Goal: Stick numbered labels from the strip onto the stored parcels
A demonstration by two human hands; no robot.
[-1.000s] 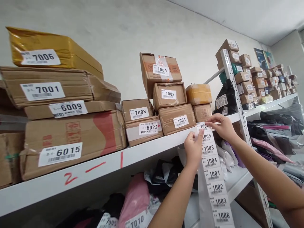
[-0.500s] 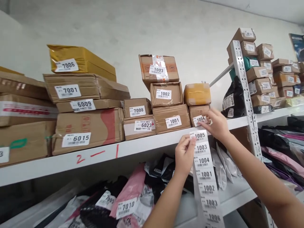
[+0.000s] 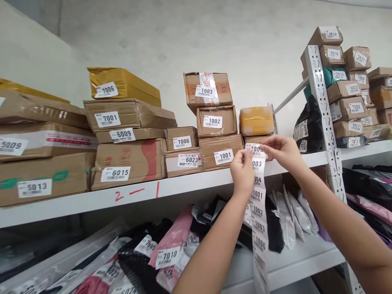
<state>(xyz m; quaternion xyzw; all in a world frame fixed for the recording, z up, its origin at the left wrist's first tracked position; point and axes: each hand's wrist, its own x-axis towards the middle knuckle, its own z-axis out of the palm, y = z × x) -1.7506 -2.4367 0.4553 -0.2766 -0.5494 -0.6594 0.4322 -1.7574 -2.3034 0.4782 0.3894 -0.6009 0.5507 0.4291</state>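
A long strip of numbered barcode labels (image 3: pixel 258 212) hangs down in front of the white shelf (image 3: pixel 183 185). My left hand (image 3: pixel 241 171) pinches the strip near its top. My right hand (image 3: pixel 283 151) pinches the topmost label at the strip's upper end. Both hands are raised just in front of a small brown box (image 3: pixel 255 140) on the shelf, below a yellow taped parcel (image 3: pixel 256 121). To the left stand boxes labelled 1001 (image 3: pixel 221 152), 1002 (image 3: pixel 217 121) and 1003 (image 3: pixel 207 90).
More labelled cartons fill the shelf to the left, such as 6015 (image 3: pixel 128 163) and 7001 (image 3: pixel 128 114). A perforated steel upright (image 3: pixel 324 110) stands to the right, with stacked boxes behind. Soft bagged parcels (image 3: pixel 171 249) lie on the shelf below.
My right hand stuck label 1004 on the small brown box, then came back to the strip's top. My left hand raised the strip. The view swung left.
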